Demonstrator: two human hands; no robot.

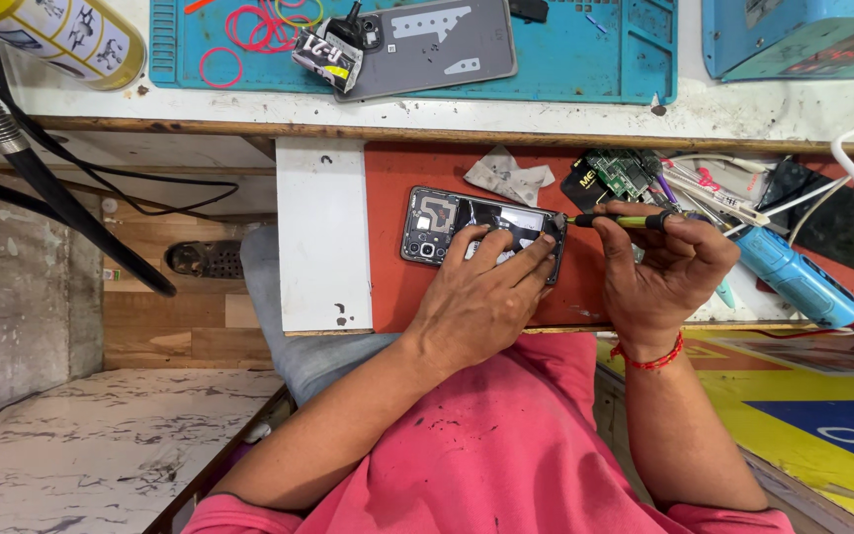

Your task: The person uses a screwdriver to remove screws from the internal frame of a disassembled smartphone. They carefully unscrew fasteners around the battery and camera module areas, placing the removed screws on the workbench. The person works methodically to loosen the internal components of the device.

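Two hands, left hand [481,297] grip spread flat on opened phone [481,229], right hand [664,267] grip clamped on screwdriver [617,221]

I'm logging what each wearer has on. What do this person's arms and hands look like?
Both forearms are bare, with no gloves on the left hand or right hand. A red bead bracelet circles the right wrist. Pink sleeves show at the bottom edge.

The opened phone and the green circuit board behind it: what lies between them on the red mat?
In the head view, a crumpled grey scrap lies between opened phone and green circuit board.
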